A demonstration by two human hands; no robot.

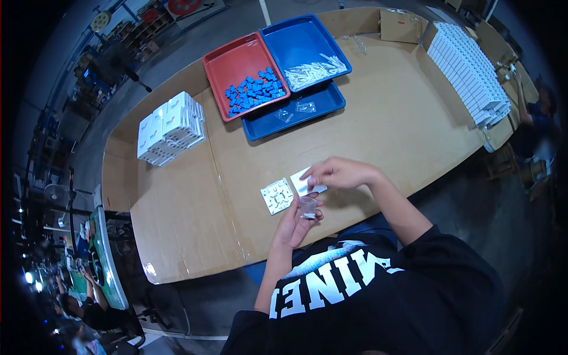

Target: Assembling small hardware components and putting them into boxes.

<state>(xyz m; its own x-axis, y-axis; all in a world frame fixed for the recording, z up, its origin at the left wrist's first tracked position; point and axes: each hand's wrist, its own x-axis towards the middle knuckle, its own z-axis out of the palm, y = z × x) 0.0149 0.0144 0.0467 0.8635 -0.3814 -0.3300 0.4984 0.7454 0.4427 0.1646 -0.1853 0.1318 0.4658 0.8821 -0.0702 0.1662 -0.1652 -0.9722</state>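
My left hand [291,223] is wrapped round a small clear plastic cup [307,205], with some small pale bits at its bottom. Just beyond it, my right hand [338,174] hovers over a plain white square plate [300,185]. Its fingers are drawn together in a pinch and slightly blurred; whether anything is between them I cannot make out. Left of that plate lies a white square frame [277,197] with its moulded inner side up, close to my left fingertips.
Stacked white square plates [171,127] stand at the left, and long rows of white pieces [467,74] at the far right. A red tray [228,65] holds blue parts; a blue tray [290,38] holds white strips. Beneath is another blue tray [260,127] with small clear bags. Other people work nearby.
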